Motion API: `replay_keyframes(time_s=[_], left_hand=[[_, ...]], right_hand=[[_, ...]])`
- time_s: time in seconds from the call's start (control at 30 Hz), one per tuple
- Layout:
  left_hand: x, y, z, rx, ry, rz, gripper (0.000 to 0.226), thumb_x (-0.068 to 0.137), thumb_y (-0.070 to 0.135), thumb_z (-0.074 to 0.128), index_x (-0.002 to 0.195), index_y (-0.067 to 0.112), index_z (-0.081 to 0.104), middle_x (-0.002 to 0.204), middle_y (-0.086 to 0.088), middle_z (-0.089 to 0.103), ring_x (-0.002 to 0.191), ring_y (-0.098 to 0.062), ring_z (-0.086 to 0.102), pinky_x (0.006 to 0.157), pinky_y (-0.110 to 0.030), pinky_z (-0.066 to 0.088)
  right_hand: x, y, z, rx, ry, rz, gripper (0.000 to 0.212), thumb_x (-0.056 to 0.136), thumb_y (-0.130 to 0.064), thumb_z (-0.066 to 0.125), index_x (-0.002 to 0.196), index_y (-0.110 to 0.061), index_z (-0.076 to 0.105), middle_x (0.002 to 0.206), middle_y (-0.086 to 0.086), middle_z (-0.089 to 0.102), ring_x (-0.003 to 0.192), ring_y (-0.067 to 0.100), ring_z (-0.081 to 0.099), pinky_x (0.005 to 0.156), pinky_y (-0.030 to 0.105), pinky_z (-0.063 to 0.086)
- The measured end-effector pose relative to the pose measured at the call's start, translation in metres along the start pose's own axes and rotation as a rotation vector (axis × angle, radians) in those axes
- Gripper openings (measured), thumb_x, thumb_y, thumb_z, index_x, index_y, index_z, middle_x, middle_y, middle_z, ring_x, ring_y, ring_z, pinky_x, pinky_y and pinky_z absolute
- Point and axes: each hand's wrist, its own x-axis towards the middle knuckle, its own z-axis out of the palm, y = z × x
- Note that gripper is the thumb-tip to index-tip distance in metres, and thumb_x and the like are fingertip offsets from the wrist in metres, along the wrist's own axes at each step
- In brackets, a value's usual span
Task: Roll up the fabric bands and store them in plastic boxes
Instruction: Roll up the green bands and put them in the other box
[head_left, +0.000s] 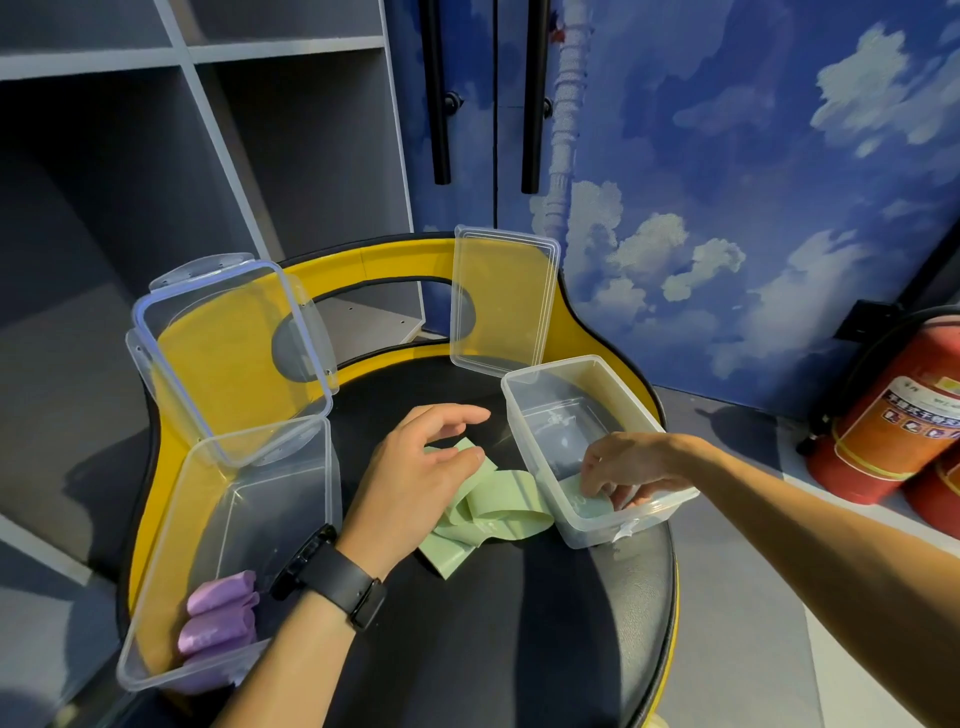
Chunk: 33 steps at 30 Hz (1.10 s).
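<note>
Hands: left (415, 467) spread over limp green band (498, 512); right (623, 473) pinching green piece (584, 499) inside clear box (550, 415).

Pale green bands (498, 506) lie on the black seat (467, 623) with its yellow rim (395, 262); lilac rolls (221, 613) sit in a clear box (171, 525); black watch strap (337, 574), red extinguisher (893, 415), blue cloud-patterned wall (727, 182), grey shelves (156, 104)

This looks like an indoor play or activity room: a wall mural (727, 182) of blue sky and clouds fills the upper right, grey cubby shelves (156, 130) stand upper left, red fire extinguishers (893, 415) at right.
</note>
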Motion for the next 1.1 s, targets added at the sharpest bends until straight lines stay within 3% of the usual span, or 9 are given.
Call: replay_keyframes(time_s=[0.1, 0.27, 0.37, 0.5, 0.6, 0.73, 0.83, 1.0, 1.1], left_hand=[[0.001, -0.001, -0.001, 0.004, 0.007, -0.001, 0.034, 0.088, 0.011, 0.064, 0.102, 0.042, 0.065, 0.112, 0.023, 0.058, 0.107, 0.012, 0.052, 0.078, -0.005, 0.046], [0.002, -0.004, 0.0, 0.012, 0.022, -0.021, 0.032, 0.087, 0.013, 0.064, 0.102, 0.041, 0.067, 0.11, 0.021, 0.061, 0.105, 0.011, 0.055, 0.083, -0.014, 0.046], [0.001, -0.003, 0.0, 0.0, 0.031, -0.024, 0.029, 0.088, 0.015, 0.065, 0.099, 0.042, 0.067, 0.105, 0.016, 0.065, 0.1, 0.01, 0.057, 0.08, -0.011, 0.045], [0.002, -0.005, -0.004, -0.015, 0.087, -0.033, 0.024, 0.088, 0.017, 0.064, 0.095, 0.04, 0.069, 0.092, 0.014, 0.069, 0.091, 0.001, 0.063, 0.079, -0.016, 0.049], [0.0, -0.007, -0.009, -0.018, 0.121, -0.043, 0.023, 0.088, 0.016, 0.064, 0.095, 0.038, 0.069, 0.09, 0.015, 0.069, 0.088, 0.001, 0.063, 0.076, -0.015, 0.05], [-0.003, -0.009, -0.018, -0.056, 0.157, -0.069, 0.02, 0.089, 0.015, 0.063, 0.099, 0.031, 0.07, 0.091, 0.013, 0.07, 0.085, 0.004, 0.064, 0.074, -0.011, 0.048], [-0.006, -0.017, -0.027, -0.057, 0.166, -0.102, 0.019, 0.09, 0.016, 0.063, 0.104, 0.027, 0.07, 0.096, 0.012, 0.071, 0.088, 0.005, 0.064, 0.077, -0.009, 0.049], [-0.015, -0.031, -0.045, -0.071, 0.195, -0.166, 0.022, 0.089, 0.014, 0.064, 0.104, 0.029, 0.069, 0.103, 0.013, 0.069, 0.096, 0.003, 0.064, 0.087, -0.02, 0.051], [-0.02, -0.036, -0.057, -0.086, 0.203, -0.165, 0.023, 0.089, 0.013, 0.063, 0.103, 0.032, 0.068, 0.104, 0.014, 0.069, 0.098, 0.003, 0.064, 0.086, -0.018, 0.049]], right_hand=[[0.001, -0.001, -0.001, -0.007, 0.032, 0.012, 0.012, 0.091, -0.012, 0.065, 0.094, -0.024, 0.063, 0.099, 0.006, 0.069, 0.08, 0.021, 0.071, 0.087, 0.038, 0.057], [0.002, -0.001, -0.003, 0.0, 0.063, 0.059, 0.014, 0.091, -0.015, 0.064, 0.105, -0.019, 0.064, 0.101, 0.008, 0.071, 0.085, 0.024, 0.073, 0.084, 0.037, 0.059], [-0.003, -0.005, -0.004, 0.021, 0.078, 0.067, 0.016, 0.092, -0.015, 0.065, 0.108, -0.017, 0.064, 0.105, 0.009, 0.07, 0.088, 0.025, 0.072, 0.08, 0.034, 0.06], [-0.008, -0.023, -0.015, 0.003, 0.277, 0.022, 0.024, 0.097, -0.017, 0.057, 0.119, -0.007, 0.061, 0.115, 0.017, 0.065, 0.086, 0.024, 0.066, 0.077, 0.033, 0.058], [-0.012, -0.053, -0.023, -0.021, 0.437, -0.06, 0.023, 0.097, -0.02, 0.057, 0.112, -0.005, 0.064, 0.103, 0.017, 0.067, 0.078, 0.021, 0.062, 0.083, 0.035, 0.058], [-0.018, -0.1, -0.017, -0.056, 0.524, -0.209, 0.019, 0.093, -0.021, 0.061, 0.105, -0.007, 0.067, 0.095, 0.01, 0.067, 0.084, 0.025, 0.064, 0.082, 0.036, 0.058], [-0.02, -0.128, 0.002, -0.141, 0.489, -0.336, 0.009, 0.092, -0.017, 0.058, 0.098, -0.012, 0.064, 0.099, 0.006, 0.063, 0.089, 0.023, 0.059, 0.067, 0.026, 0.047], [-0.003, -0.152, 0.044, -0.358, 0.382, -0.349, 0.029, 0.096, -0.025, 0.053, 0.114, -0.008, 0.067, 0.121, 0.009, 0.065, 0.109, 0.028, 0.059, 0.09, 0.034, 0.047], [0.017, -0.151, 0.065, -0.44, 0.312, -0.258, 0.042, 0.097, -0.036, 0.049, 0.129, -0.011, 0.057, 0.131, 0.011, 0.058, 0.118, 0.03, 0.055, 0.093, 0.033, 0.044]])
